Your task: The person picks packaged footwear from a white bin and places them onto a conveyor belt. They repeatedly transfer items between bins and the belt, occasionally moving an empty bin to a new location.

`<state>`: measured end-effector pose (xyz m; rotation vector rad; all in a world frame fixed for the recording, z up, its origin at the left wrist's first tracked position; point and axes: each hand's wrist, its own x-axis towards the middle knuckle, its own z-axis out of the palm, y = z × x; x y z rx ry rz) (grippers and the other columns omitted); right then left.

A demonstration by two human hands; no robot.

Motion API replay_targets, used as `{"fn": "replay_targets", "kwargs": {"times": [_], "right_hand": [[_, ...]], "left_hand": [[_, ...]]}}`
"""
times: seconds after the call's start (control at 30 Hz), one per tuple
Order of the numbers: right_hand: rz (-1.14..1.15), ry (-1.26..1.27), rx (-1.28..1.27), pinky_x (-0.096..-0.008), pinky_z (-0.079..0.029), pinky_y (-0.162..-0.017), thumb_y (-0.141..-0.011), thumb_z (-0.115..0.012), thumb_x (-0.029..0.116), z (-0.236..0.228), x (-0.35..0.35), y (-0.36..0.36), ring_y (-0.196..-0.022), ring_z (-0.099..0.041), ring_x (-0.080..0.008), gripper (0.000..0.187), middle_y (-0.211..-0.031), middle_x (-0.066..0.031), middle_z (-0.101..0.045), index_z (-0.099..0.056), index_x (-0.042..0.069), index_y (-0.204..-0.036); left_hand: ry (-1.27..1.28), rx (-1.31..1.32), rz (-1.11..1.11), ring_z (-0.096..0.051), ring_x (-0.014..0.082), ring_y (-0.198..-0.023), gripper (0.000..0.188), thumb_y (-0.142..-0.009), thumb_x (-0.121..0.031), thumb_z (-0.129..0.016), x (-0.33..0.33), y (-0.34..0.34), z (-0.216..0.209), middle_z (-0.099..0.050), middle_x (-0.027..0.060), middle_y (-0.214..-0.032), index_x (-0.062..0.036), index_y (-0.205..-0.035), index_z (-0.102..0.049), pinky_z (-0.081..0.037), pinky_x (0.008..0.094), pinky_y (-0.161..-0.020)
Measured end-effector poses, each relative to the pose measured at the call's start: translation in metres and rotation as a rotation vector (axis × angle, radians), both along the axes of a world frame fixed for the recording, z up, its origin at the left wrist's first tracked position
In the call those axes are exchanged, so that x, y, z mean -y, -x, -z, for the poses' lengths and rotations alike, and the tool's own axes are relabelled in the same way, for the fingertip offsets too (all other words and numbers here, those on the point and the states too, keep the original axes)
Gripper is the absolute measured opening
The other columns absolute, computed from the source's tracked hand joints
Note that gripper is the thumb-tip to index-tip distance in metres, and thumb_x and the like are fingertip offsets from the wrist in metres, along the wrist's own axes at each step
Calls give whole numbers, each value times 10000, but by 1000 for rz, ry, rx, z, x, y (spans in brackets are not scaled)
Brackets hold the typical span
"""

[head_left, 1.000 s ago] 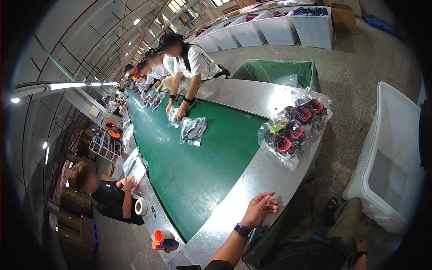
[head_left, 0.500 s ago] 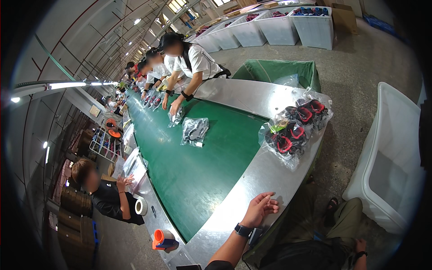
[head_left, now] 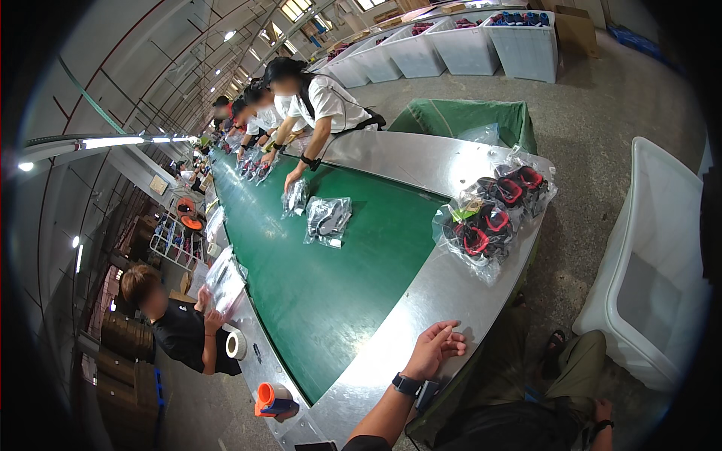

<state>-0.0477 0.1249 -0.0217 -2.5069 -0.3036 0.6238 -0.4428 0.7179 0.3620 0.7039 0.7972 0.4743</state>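
My left hand (head_left: 438,350) rests on the metal border (head_left: 406,319) of the conveyor table, palm turned sideways. Its fingers are loosely bent and apart, with nothing in them. Beyond it on the border lie clear plastic bags of black and red shoes (head_left: 481,229). A bagged grey and black item (head_left: 329,221) lies on the green belt (head_left: 331,293). My right hand (head_left: 603,410) is low beside my leg at the lower right, away from the table; its fingers are mostly hidden.
A co-worker in white (head_left: 331,101) leans over the belt, one hand on a bag (head_left: 295,198). Another in black (head_left: 184,331) stands at the left by plastic sheets (head_left: 226,282). A tape roll (head_left: 235,345), an orange-and-white container (head_left: 274,398), a white bin (head_left: 635,177) and a green cart (head_left: 519,124) stand around.
The co-worker in white draws one arm back toward bags farther up the belt. The bagged item on the belt has shifted slightly nearer. The person in black moves hands onto the sheets. My hands stay still.
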Motion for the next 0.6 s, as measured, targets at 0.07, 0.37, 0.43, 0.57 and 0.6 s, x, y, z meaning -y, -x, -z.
{"fn": "replay_targets", "kwargs": {"times": [0.07, 0.37, 0.43, 0.57, 0.6], "right_hand": [[-2, 7, 8, -418, -455, -651, -845, -685, 183, 1, -1, 0, -728, -545, -189, 308, -767, -125, -640, -631, -120, -860], [-15, 14, 11, -414, -406, -617, -833, -705, 188, -15, -8, 3, -720, -429, -151, 339, -689, -80, -519, -501, -72, -759], [51, 67, -10, -416, -402, -617, -830, -712, 187, -22, -11, 5, -724, -416, -147, 345, -683, -77, -510, -490, -65, -752], [9, -16, -12, -431, -425, -637, -836, -719, 193, -39, -21, 9, -712, -452, -171, 330, -694, -124, -555, -544, -81, -778], [11, -10, -18, -435, -441, -649, -837, -721, 193, -42, -22, 9, -707, -483, -184, 323, -700, -136, -568, -560, -82, -783]], "left_hand": [[3, -3, -3, -693, 200, -885, 345, -1071, -195, -541, 0, 0, 0, -694, 130, -1042, 0, -1355, -534, -587, 341, -846], [-2, 2, 1, -695, 201, -876, 342, -1071, -193, -540, -1, 0, 1, -700, 135, -1039, 2, -1351, -538, -587, 345, -850], [-2, -12, -17, -696, 202, -874, 341, -1071, -193, -540, -2, 1, 1, -702, 136, -1036, 2, -1350, -539, -587, 347, -852], [-5, -12, 2, -697, 204, -875, 343, -1072, -195, -536, -3, 1, -1, -702, 137, -1035, 2, -1353, -540, -587, 352, -856], [-5, -11, 10, -697, 203, -875, 345, -1073, -196, -535, -3, 1, -1, -703, 137, -1036, 3, -1354, -540, -587, 354, -857]]}}
